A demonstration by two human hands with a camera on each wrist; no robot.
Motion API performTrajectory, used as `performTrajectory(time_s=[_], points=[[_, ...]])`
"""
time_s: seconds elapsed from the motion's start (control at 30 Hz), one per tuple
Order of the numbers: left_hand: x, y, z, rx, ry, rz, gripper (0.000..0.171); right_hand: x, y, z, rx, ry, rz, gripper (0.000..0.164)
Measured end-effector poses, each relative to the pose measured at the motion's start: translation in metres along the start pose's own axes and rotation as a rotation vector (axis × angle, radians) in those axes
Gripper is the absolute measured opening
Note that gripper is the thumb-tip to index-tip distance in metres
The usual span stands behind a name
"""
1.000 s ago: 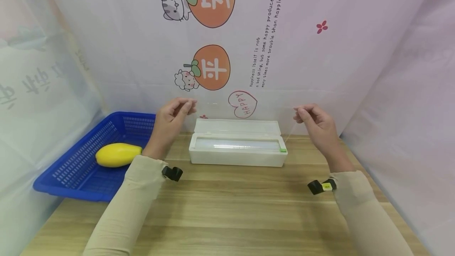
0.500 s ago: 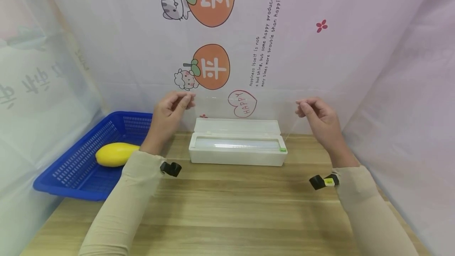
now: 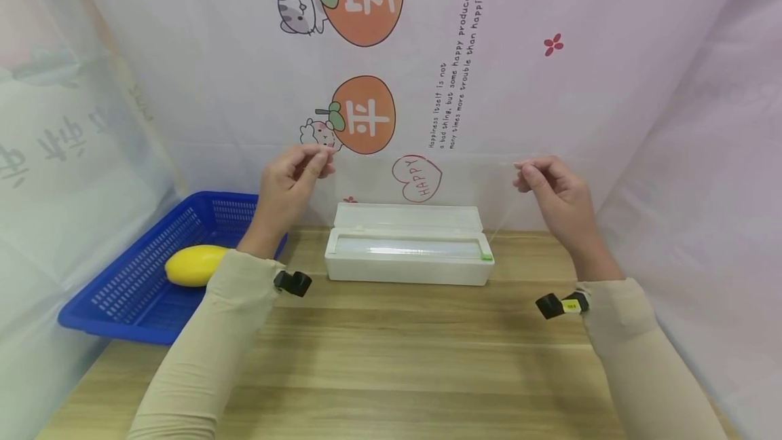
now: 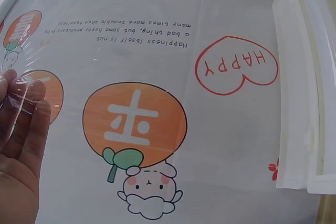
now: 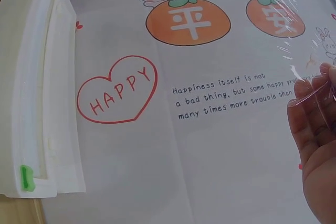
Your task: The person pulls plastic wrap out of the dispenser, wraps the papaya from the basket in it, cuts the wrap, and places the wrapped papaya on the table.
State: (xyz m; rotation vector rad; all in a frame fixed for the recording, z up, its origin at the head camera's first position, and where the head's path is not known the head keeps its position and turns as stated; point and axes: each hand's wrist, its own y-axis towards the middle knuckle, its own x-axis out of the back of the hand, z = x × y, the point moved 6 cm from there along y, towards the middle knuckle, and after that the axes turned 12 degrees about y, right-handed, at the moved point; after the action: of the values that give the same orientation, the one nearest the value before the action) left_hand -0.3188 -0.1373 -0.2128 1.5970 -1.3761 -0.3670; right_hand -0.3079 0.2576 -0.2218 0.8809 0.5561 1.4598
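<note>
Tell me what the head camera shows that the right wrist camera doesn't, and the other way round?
Only the head view: the left hand and the yellow object.

Only the right wrist view: the printed rabbit.

Both: the right hand, clear film (faint in the head view), white box, red printed heart and blue basket, just a sliver in the wrist view.

The left hand (image 3: 292, 178) and right hand (image 3: 559, 195) are aloft, well apart, their fingers (image 4: 35, 135) curled in a pinch.
</note>
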Motion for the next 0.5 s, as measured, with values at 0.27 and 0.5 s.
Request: performTrajectory(time_s=[0.27, 0.5], points=[[0.005, 0.006, -0.007, -0.035, -0.003, -0.006, 0.021, -0.001, 0.008, 0.01, 0.024, -0.02, 0.004, 0.018], [0.008, 0.011, -0.013, -0.044, -0.015, -0.009, 0.02, -0.007, 0.014, 0.036, 0.027, -0.01, -0.001, 0.02]])
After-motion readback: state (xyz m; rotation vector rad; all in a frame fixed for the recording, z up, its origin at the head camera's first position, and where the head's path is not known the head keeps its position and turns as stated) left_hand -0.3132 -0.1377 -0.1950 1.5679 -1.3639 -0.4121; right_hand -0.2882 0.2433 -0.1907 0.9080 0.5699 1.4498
